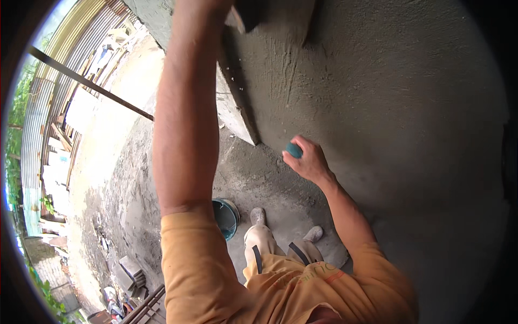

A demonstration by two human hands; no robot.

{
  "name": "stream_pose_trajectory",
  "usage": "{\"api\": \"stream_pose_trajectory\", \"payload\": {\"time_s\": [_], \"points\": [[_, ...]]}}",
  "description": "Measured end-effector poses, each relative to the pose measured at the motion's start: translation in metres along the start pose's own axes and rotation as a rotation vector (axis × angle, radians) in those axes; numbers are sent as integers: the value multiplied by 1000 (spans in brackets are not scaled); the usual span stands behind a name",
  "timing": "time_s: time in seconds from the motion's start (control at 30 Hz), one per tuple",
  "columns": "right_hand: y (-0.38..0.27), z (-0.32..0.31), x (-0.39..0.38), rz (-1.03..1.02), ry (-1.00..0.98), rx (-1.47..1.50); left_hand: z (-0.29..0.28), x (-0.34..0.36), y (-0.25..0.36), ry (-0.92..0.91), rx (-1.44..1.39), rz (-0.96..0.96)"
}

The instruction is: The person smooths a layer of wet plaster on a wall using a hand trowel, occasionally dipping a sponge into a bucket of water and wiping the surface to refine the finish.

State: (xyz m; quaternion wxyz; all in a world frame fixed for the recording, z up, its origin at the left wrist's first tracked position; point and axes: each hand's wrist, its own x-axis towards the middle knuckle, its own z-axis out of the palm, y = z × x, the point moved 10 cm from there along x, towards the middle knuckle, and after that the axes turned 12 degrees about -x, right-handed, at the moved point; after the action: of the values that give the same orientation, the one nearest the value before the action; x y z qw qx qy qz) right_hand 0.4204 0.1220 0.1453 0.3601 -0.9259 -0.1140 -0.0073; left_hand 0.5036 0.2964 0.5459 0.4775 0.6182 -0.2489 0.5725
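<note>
Grey plaster [399, 108] coats the wall. The hands are apart: the right hand [312, 161] is clamped on a small teal object [294, 150] near it; the left hand [208, 4], cut off beside a flat tool [283, 19], has a grip I cannot tell.

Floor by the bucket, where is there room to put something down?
Bare floor shows between both shoes, and from them to the wall, though gritty. It's tight between the bucket and left shoe, crowded around the grey blocks.
</note>
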Motion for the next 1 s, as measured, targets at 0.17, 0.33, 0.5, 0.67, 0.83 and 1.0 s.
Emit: {"api": "stream_pose_trajectory", "payload": {"time_s": [0.17, 0.33, 0.5, 0.67, 0.83, 1.0], "points": [[205, -5, -230, 452, -168, -49, -23, -299, -117, -158, 44, -427], [263, -50, -394, 721, -168, -107, -58, -574, -204, -350, 281, -900], [227, -72, -396, 736, -109, -37, -67, -576, -223, -511, 298, -865], [196, -116, -353, 555, 39, 68, -5, -265, -105, -293, 125, -493], [173, -139, -311, 394, 102, 115, 16, -7, -15, -181, 174, -226], [152, -178, -284, 315, 174, 18, 28, 220, 37, -89, 76, -5]]}}
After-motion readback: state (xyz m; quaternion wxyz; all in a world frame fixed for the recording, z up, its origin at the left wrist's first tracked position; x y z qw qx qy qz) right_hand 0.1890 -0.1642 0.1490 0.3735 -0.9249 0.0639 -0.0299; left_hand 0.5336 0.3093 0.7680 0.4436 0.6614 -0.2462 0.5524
